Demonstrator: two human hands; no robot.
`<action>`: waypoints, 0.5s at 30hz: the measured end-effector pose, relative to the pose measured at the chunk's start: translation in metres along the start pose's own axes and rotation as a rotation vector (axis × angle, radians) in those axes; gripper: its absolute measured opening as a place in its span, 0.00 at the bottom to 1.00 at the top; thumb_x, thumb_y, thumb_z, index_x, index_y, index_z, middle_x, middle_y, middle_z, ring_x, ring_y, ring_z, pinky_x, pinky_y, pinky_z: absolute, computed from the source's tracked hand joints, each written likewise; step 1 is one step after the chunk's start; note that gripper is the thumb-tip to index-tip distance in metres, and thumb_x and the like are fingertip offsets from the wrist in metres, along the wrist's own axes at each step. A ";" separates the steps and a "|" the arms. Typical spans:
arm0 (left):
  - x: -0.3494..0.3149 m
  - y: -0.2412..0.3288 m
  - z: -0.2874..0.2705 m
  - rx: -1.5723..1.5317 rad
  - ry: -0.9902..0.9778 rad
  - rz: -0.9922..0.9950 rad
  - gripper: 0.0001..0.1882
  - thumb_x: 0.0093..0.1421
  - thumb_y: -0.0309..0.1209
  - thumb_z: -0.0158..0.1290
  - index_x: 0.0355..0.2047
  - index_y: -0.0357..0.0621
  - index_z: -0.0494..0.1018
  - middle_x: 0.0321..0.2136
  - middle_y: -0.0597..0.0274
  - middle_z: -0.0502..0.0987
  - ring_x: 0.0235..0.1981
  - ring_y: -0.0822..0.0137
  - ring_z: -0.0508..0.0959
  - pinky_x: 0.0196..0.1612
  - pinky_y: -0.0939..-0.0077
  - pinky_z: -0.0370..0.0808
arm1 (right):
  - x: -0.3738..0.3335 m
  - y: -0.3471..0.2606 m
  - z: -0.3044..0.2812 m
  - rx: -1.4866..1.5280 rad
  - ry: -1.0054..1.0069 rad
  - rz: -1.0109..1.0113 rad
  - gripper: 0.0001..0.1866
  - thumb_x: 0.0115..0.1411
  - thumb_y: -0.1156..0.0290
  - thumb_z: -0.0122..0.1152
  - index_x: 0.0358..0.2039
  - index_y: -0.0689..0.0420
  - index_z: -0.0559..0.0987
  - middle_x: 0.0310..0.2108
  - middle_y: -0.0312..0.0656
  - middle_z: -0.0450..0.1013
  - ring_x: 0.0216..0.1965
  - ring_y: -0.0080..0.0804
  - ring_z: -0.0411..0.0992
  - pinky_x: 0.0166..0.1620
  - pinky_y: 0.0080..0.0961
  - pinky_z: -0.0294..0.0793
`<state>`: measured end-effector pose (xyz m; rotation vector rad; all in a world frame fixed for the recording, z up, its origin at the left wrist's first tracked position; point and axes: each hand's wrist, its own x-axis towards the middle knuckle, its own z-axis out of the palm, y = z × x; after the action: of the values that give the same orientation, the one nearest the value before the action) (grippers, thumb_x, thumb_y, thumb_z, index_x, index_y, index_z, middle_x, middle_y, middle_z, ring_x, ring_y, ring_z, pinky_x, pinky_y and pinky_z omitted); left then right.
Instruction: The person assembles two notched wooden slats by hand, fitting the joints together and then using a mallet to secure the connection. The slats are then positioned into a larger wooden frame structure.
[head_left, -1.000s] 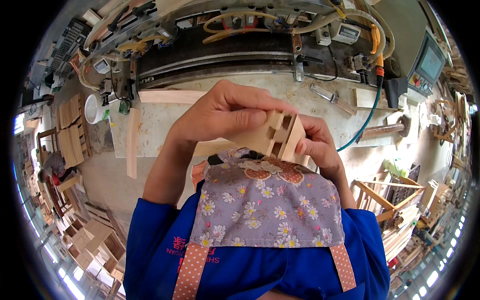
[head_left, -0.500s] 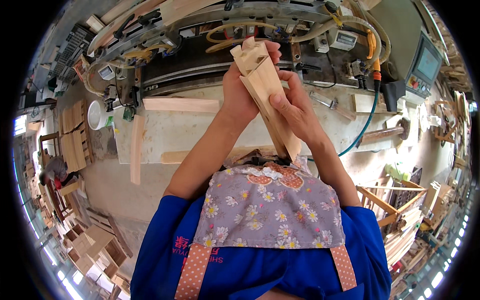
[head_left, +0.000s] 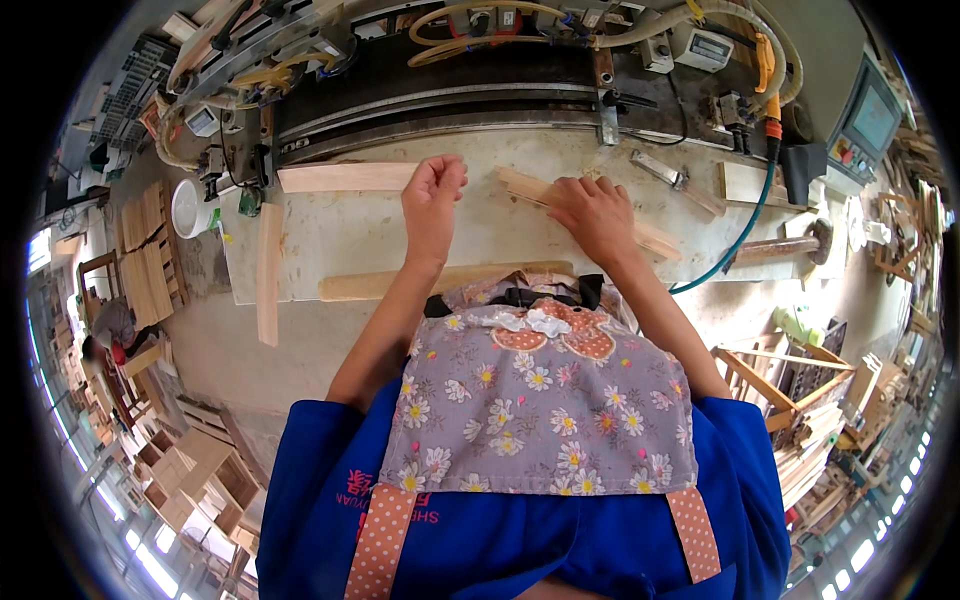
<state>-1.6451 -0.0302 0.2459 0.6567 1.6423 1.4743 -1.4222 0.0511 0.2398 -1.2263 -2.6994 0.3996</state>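
On the pale worktop (head_left: 480, 220), a jointed wooden piece (head_left: 522, 184) lies slantwise under my right hand (head_left: 597, 215). The fingers of that hand curl over its middle, and its two ends show on either side. My left hand (head_left: 434, 200) is raised with its fingers curled in, and I see nothing in them. Behind it, a flat wooden strip (head_left: 345, 177) has its right end partly hidden by the hand; whether they touch I cannot tell. Another strip (head_left: 269, 270) overhangs the worktop's front edge at the left.
A long wooden strip (head_left: 370, 284) lies along the near edge. A hammer (head_left: 780, 246) and a metal clamp-like tool (head_left: 660, 170) rest at the right, beside a blue hose (head_left: 745, 225). The machine bed (head_left: 430, 110) runs along the back; a white bucket (head_left: 190, 208) stands left.
The wooden piece, held up in both hands before, has come down onto the worktop to the right. My left hand has let go of it and moved left; the view has shifted slightly.
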 end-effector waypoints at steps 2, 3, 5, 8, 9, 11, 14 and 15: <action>-0.004 -0.016 -0.002 0.141 -0.059 0.044 0.15 0.58 0.32 0.57 0.44 0.39 0.73 0.37 0.65 0.76 0.37 0.73 0.75 0.39 0.81 0.72 | -0.005 0.006 -0.003 0.025 -0.018 0.043 0.20 0.51 0.55 0.64 0.43 0.47 0.75 0.37 0.35 0.74 0.41 0.38 0.70 0.44 0.35 0.66; -0.005 -0.023 -0.002 0.212 -0.091 0.066 0.17 0.56 0.30 0.58 0.45 0.38 0.73 0.39 0.63 0.76 0.39 0.72 0.75 0.40 0.80 0.72 | -0.008 0.010 -0.005 0.047 -0.017 0.060 0.19 0.52 0.56 0.64 0.43 0.47 0.76 0.38 0.35 0.74 0.41 0.38 0.71 0.44 0.35 0.66; -0.006 -0.024 0.004 0.349 -0.135 0.146 0.22 0.52 0.30 0.61 0.48 0.39 0.72 0.42 0.62 0.75 0.40 0.70 0.74 0.41 0.79 0.73 | -0.014 0.019 -0.009 0.120 -0.046 0.113 0.18 0.53 0.57 0.63 0.43 0.48 0.77 0.39 0.37 0.75 0.42 0.39 0.71 0.45 0.36 0.67; -0.003 -0.023 0.019 0.440 -0.171 0.214 0.27 0.47 0.30 0.63 0.49 0.43 0.71 0.44 0.60 0.74 0.40 0.67 0.75 0.40 0.76 0.74 | -0.024 0.033 -0.014 0.287 -0.102 0.218 0.17 0.54 0.57 0.63 0.42 0.50 0.79 0.39 0.40 0.76 0.42 0.43 0.72 0.44 0.36 0.69; 0.000 -0.023 0.023 0.451 -0.178 0.228 0.28 0.46 0.30 0.63 0.50 0.44 0.71 0.45 0.59 0.74 0.40 0.66 0.75 0.40 0.74 0.74 | -0.026 0.039 -0.012 0.350 -0.100 0.246 0.17 0.54 0.57 0.63 0.41 0.51 0.80 0.38 0.41 0.76 0.41 0.44 0.73 0.44 0.36 0.69; 0.008 -0.027 0.030 0.480 -0.220 0.244 0.27 0.45 0.29 0.63 0.48 0.44 0.73 0.44 0.59 0.73 0.40 0.66 0.76 0.40 0.74 0.75 | -0.026 0.045 -0.009 0.452 -0.087 0.300 0.17 0.54 0.56 0.63 0.40 0.53 0.81 0.37 0.43 0.76 0.40 0.44 0.73 0.42 0.35 0.71; 0.021 -0.039 0.034 0.476 -0.279 0.158 0.22 0.44 0.28 0.63 0.43 0.43 0.75 0.41 0.59 0.73 0.39 0.66 0.77 0.41 0.73 0.75 | -0.024 0.046 -0.008 0.539 -0.090 0.375 0.15 0.54 0.57 0.62 0.38 0.53 0.82 0.36 0.44 0.77 0.38 0.43 0.75 0.40 0.34 0.72; 0.024 -0.042 0.034 0.467 -0.297 0.111 0.21 0.44 0.27 0.63 0.42 0.43 0.76 0.41 0.59 0.73 0.38 0.67 0.77 0.42 0.73 0.76 | -0.023 0.046 -0.009 0.550 -0.108 0.399 0.15 0.54 0.58 0.62 0.38 0.52 0.82 0.35 0.44 0.77 0.38 0.42 0.75 0.39 0.33 0.72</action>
<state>-1.6238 0.0002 0.1997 1.1803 1.7406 1.0042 -1.3719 0.0640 0.2338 -1.5709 -2.1640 1.1898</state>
